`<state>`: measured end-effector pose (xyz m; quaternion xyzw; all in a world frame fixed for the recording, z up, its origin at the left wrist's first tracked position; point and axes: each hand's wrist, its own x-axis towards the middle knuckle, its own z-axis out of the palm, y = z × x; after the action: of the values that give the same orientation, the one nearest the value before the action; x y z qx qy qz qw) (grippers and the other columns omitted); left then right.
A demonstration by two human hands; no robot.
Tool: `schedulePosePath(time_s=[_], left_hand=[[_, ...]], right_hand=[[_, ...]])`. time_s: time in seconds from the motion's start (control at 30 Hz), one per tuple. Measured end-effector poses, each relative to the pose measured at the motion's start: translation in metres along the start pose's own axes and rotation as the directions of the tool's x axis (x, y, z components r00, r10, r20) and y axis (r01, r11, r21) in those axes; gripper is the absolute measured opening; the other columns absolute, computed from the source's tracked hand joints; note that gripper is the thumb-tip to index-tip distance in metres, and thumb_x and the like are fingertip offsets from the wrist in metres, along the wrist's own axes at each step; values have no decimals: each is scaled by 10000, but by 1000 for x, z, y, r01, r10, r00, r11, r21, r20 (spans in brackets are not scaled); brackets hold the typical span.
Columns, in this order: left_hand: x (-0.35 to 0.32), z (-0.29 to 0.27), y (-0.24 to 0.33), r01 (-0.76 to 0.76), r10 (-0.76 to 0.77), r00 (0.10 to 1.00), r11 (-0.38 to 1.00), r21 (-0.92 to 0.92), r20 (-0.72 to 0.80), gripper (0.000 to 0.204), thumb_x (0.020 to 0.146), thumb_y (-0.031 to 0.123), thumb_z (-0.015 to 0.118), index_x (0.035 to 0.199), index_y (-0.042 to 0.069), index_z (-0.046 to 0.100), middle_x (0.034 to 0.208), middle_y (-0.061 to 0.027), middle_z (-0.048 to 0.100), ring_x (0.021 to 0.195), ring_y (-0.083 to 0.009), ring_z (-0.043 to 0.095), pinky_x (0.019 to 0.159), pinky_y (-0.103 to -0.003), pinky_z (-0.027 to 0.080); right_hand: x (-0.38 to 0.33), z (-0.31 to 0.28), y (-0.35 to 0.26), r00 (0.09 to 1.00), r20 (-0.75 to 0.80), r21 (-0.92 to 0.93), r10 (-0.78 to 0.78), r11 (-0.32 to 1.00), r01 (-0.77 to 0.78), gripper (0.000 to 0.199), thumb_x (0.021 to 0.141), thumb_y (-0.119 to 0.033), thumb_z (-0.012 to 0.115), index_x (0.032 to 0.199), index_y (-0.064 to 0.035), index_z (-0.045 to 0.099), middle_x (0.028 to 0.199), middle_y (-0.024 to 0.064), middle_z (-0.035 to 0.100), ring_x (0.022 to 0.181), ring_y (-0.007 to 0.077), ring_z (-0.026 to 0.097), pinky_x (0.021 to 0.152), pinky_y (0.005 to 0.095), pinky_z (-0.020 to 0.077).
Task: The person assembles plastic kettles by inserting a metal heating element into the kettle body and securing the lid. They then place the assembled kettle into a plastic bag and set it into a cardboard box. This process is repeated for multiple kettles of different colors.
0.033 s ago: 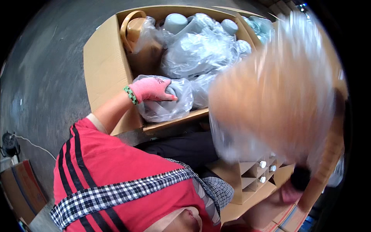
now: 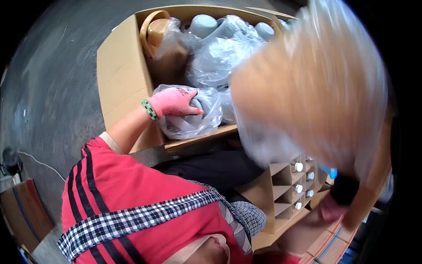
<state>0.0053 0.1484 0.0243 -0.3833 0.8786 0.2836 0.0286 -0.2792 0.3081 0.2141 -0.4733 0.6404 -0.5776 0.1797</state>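
Observation:
My left hand (image 2: 178, 102), in a pink glove, closes around a grey, rounded item in a clear plastic bag (image 2: 190, 126) at the near left corner of the large open carton (image 2: 123, 66). My right hand (image 2: 340, 200), gloved in pink and black, is at the lower edge of a large orange-brown thing in clear plastic (image 2: 303, 92). It holds this thing up over the right side. Motion blurs the thing, so its kind is unclear, and it hides the right fingers.
Inside the large carton are an orange watering can (image 2: 157, 37) and several grey pieces in plastic (image 2: 220, 57). A divided carton (image 2: 274, 193) with white-capped bottles (image 2: 298, 167) stands lower right. At the far left are flat cartons (image 2: 28, 211) and a white cable (image 2: 41, 166).
The orange-brown thing and my right hand have moved up slightly, uncovering more bottle caps in the divided carton. My left hand keeps its hold on the bagged item.

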Motion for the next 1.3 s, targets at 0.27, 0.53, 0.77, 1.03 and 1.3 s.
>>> schedulePosePath(time_s=[0.27, 0.53, 0.77, 1.03, 1.3], left_hand=[[-5, 10, 31, 63, -83, 976, 993, -104, -203, 578, 726, 444, 538, 1098, 11, 446, 989, -226, 526, 899, -357, 525, 782, -384, 425], [-12, 4, 50, -3, -1, 997, 998, -66, -72, 593, 742, 463, 526, 1122, 13, 457, 1064, -187, 509, 999, -297, 483, 881, -357, 359], [-13, 0, 35, -46, -23, 966, 964, -261, -257, 522, 755, 297, 560, 1136, -27, 411, 1092, -207, 473, 1021, -332, 468, 877, -347, 370], [-33, -44, 29, -244, 16, 854, 894, -375, -519, 375, 753, 92, 520, 1115, 10, 470, 1189, -155, 448, 1119, -261, 425, 921, -326, 333], [31, -62, -91, -60, 176, 955, 904, 423, -239, 449, 810, 341, 463, 1159, 61, 431, 1184, -188, 417, 1124, -342, 366, 961, -392, 271]], right_hand=[[42, 169, 96, 909, 366, 339, 199, 881, -330, 433, 632, -27, 665, 1019, 18, 477, 907, 81, 555, 747, 159, 536, 666, 278, 461], [10, 209, 198, 646, 739, -388, 192, 905, 175, 237, 713, -154, 591, 900, -14, 557, 866, 215, 578, 834, 373, 535, 698, 388, 454], [-6, 179, 181, 709, 622, -434, 332, 900, -41, 305, 779, -206, 545, 1018, -18, 524, 1006, 190, 545, 944, 345, 506, 805, 380, 404], [-59, 60, 122, 883, 454, -372, 122, 926, 63, 343, 758, -150, 574, 1069, -36, 487, 1050, 164, 512, 996, 332, 471, 860, 362, 371], [-131, -3, 137, 940, 320, -489, 116, 870, 59, 274, 752, -92, 543, 1008, -1, 506, 1050, 155, 511, 987, 318, 470, 863, 369, 368]])
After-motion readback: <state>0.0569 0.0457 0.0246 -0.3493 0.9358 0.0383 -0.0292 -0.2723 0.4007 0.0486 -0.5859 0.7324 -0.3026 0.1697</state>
